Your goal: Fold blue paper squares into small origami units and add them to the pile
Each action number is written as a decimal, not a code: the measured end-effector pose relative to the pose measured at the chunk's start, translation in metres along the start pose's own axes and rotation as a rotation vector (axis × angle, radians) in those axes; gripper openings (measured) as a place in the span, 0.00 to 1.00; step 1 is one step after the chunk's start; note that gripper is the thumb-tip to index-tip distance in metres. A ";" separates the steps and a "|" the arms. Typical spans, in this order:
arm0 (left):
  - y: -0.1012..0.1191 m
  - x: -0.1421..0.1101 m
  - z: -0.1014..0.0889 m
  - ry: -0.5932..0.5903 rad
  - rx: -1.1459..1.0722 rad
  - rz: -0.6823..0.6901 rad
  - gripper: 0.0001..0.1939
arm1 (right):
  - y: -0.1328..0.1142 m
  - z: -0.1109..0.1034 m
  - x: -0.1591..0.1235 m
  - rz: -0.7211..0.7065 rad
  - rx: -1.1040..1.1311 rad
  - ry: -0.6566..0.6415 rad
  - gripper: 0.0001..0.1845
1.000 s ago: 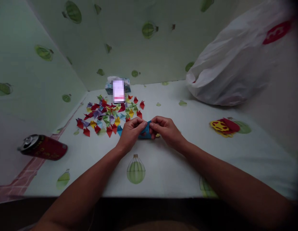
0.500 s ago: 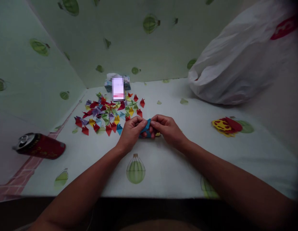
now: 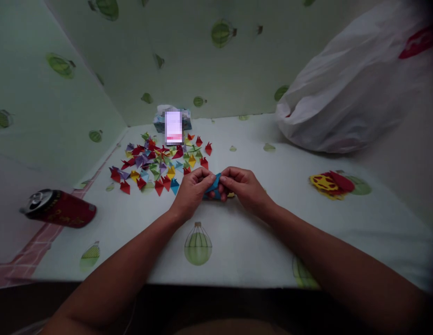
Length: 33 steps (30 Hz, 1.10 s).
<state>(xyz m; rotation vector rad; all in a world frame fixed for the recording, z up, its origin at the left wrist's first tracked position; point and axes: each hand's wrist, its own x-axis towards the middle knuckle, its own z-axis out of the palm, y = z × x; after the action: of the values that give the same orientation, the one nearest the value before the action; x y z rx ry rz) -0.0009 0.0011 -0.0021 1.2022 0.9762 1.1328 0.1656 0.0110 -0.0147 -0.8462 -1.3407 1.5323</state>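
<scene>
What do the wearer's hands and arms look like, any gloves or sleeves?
Left hand and right hand both bare: no gloves, rings or watch visible. Forearms uncovered too, no sleeves or markings that I can make out.

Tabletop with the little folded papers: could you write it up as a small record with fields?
Left hand: pinches blue paper
Right hand: pinches the same paper
Folded papers: many colours, scattered, mostly beyond the left hand
Bright screen: in front of the tissue box
Can: dark red, at left
Bag: white, at far right
Flat pieces: yellow and red, at right
</scene>
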 end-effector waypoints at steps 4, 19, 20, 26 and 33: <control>0.000 0.000 0.000 -0.004 -0.007 0.002 0.11 | -0.002 0.000 -0.001 0.006 -0.011 0.006 0.14; 0.001 -0.002 0.003 0.020 0.049 0.020 0.11 | -0.003 0.001 -0.003 0.017 -0.037 0.022 0.13; 0.000 -0.002 0.003 0.016 0.038 0.016 0.11 | -0.003 0.001 -0.003 0.011 -0.025 0.015 0.13; 0.000 -0.002 0.003 -0.001 -0.016 -0.018 0.11 | -0.003 0.001 -0.003 -0.005 -0.022 0.011 0.14; 0.001 -0.003 0.003 0.014 0.075 0.024 0.11 | -0.002 0.002 -0.003 -0.003 -0.089 0.037 0.17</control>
<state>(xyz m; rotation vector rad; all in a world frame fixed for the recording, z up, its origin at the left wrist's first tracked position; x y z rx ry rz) 0.0015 -0.0026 -0.0011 1.2709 1.0252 1.1336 0.1651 0.0076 -0.0123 -0.9236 -1.3909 1.4567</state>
